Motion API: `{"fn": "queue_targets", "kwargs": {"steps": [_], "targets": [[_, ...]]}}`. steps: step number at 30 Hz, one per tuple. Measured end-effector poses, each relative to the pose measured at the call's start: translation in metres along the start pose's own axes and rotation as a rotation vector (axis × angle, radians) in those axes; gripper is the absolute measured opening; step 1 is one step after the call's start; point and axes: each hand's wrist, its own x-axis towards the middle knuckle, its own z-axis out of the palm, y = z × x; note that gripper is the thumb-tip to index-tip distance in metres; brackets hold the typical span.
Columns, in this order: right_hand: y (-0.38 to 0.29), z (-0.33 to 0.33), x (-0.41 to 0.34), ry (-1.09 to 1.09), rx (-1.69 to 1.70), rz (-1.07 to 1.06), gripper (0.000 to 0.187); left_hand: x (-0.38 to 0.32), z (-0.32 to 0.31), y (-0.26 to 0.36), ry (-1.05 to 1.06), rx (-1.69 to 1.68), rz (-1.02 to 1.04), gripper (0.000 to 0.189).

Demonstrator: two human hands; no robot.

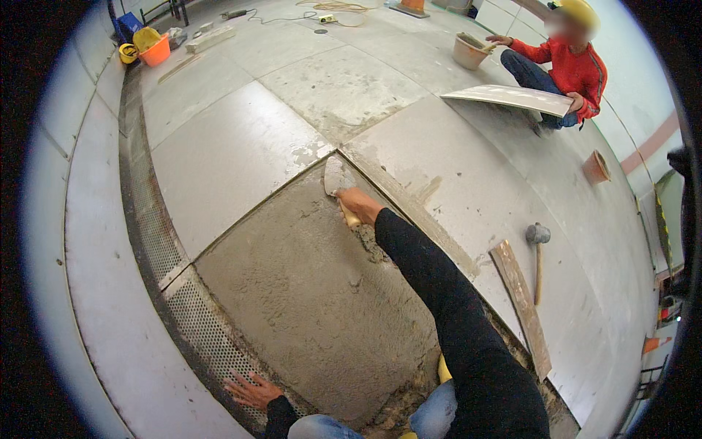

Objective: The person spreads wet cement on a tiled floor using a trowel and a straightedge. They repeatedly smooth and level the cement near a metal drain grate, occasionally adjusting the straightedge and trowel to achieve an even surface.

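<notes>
My right hand (357, 204) grips the wooden handle of a trowel (335, 176), its blade at the far corner of a square bed of wet mortar (318, 296). Loose mortar clumps (370, 244) lie just below that hand. Flat on the perforated metal drain cover (203, 324) rests my left hand (253, 390), fingers spread, holding nothing. Laid floor tiles border the mortar: one (241, 164) beyond it on the left, another (455, 170) to the right. Bare ground shows along the near edge of the bed.
At right lie a rubber mallet (538, 235) and a wooden board (521, 307). A crouching co-worker (573, 71) holds a tile (510, 97) and reaches to a bucket (470, 52). Another bucket (596, 167) stands near the right wall. An orange tub (154, 50) and cables (334, 6) are at the back.
</notes>
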Motion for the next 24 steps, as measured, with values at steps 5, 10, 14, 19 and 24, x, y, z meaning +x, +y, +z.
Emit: {"fn": "queue_targets", "kwargs": {"steps": [5,10,14,19,24], "targets": [[-0.003,0.030,-0.008,0.033,0.361,0.044,0.036,-0.003,-0.001,0.001,0.020,-0.037,0.004,0.054],[-0.006,0.083,0.013,-0.098,0.871,-0.044,0.045,-0.002,-0.002,0.001,-0.011,0.057,0.005,0.055],[-0.009,0.115,0.029,0.138,0.977,0.033,0.043,-0.001,0.002,0.000,0.007,0.069,-0.005,0.056],[0.030,0.130,0.003,0.450,0.964,0.086,0.042,-0.001,0.014,-0.005,0.039,0.081,0.003,0.056],[0.085,0.120,-0.066,0.656,0.923,0.123,0.046,0.000,0.022,-0.009,0.044,0.014,0.001,0.058]]}}
